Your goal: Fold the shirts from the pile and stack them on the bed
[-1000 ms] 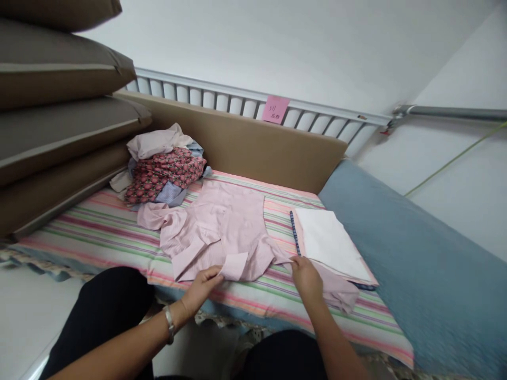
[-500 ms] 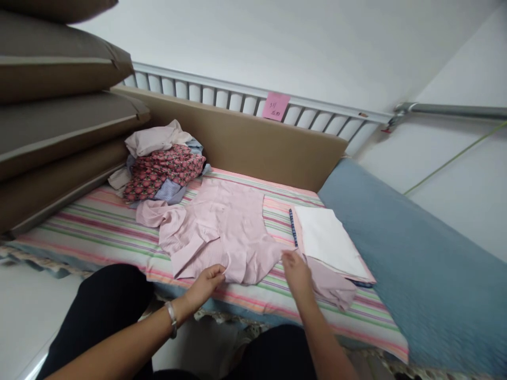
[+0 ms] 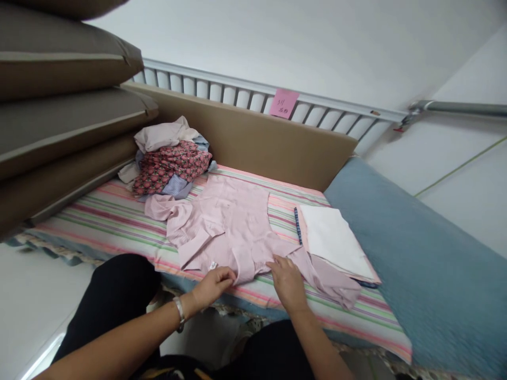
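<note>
Two bare hands work at one pink garment, which lies spread out just beyond them, its near edge at the fingers. The left hand, with a silver bracelet on its wrist, has thumb and forefinger drawn narrow in a pinch on that edge; a small white label shows on the cloth just above its knuckles. The right hand lays loosely bent fingertips on the garment a little to the side, and I cannot tell whether any fabric is gripped between them. One sleeve runs out past the right hand, while crumpled pink cloth bunches beyond the left hand and to its left. Beneath it all is a striped sheet. Beyond the right hand and to its right sits a folded stack, white on top, with pink and dark blue edges. Well beyond the left hand, a heap of clothes includes a red floral piece, next to stacked brown cushions. Farthest from both hands, a brown board stands before a pale railing bearing a pink note.
</note>
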Demonstrator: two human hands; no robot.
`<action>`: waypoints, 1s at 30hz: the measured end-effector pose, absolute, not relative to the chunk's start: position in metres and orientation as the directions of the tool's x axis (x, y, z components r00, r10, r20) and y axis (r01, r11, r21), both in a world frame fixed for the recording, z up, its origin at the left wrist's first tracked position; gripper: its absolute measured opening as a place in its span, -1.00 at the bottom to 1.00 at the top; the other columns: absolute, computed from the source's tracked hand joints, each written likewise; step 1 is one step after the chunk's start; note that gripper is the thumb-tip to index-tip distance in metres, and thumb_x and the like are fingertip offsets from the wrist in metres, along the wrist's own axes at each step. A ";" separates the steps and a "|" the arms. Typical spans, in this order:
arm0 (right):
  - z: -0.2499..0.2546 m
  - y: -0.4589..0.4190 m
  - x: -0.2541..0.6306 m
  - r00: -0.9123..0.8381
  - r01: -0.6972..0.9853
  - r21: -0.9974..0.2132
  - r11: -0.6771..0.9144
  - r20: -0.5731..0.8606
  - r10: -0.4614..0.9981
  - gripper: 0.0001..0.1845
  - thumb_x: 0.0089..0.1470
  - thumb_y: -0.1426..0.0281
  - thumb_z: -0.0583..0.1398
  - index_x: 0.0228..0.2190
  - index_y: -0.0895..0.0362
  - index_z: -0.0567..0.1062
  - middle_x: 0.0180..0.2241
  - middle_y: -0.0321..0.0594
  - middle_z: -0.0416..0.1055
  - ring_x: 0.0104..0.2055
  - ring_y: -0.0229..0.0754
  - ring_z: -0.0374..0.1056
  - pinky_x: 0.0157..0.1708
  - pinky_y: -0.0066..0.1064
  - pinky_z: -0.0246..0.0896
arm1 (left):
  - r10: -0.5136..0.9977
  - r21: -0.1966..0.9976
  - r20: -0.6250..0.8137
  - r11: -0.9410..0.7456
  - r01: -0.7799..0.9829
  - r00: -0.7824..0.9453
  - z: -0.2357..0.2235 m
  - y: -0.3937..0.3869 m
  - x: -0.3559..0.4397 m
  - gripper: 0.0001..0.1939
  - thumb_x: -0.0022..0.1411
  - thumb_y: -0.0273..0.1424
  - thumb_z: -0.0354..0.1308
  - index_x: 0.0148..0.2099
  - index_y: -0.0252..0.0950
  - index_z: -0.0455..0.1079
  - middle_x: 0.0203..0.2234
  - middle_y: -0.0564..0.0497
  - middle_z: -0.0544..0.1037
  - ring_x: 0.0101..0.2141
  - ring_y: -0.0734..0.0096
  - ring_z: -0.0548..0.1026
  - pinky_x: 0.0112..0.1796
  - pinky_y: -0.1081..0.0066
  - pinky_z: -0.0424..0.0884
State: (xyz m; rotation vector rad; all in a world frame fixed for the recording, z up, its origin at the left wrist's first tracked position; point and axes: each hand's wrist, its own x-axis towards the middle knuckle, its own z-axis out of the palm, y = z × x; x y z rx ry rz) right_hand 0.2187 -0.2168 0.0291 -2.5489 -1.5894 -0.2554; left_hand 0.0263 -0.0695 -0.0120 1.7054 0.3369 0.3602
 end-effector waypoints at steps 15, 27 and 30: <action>0.013 -0.173 0.148 0.247 0.959 -0.233 -0.164 0.394 0.885 -0.60 0.16 0.32 0.00 -0.05 0.22 0.44 0.05 -0.01 0.33 0.09 -0.08 0.25 0.06 -0.22 0.21 | 0.959 0.959 -0.046 -0.036 0.281 0.281 0.025 0.041 -0.071 -0.81 0.14 -0.37 0.03 -0.19 -0.29 0.35 -0.30 -0.03 0.52 -0.24 0.36 0.48 -0.23 0.42 0.39; 0.004 -0.092 0.054 0.220 0.951 -0.245 -0.187 0.114 0.969 -0.52 0.14 0.21 0.05 0.05 0.14 0.35 0.16 0.00 0.18 0.23 0.05 0.04 0.17 -0.01 -0.04 | 0.819 0.872 -0.462 0.351 0.340 0.340 0.010 0.105 -0.058 -0.80 0.08 -0.33 0.14 -0.49 -0.33 0.26 -0.75 0.08 0.39 -0.70 0.46 0.40 -0.64 0.52 0.29; 0.002 -0.088 0.051 0.168 0.960 -0.244 -0.137 0.110 0.980 -0.46 0.13 0.11 0.04 0.10 0.04 0.29 0.22 -0.06 0.08 0.28 0.03 -0.08 0.19 0.02 -0.16 | 0.844 0.908 -0.405 0.327 0.260 0.352 0.006 0.105 -0.060 -0.81 0.11 -0.35 0.10 -0.49 -0.31 0.24 -0.74 0.12 0.36 -0.69 0.54 0.37 -0.63 0.58 0.25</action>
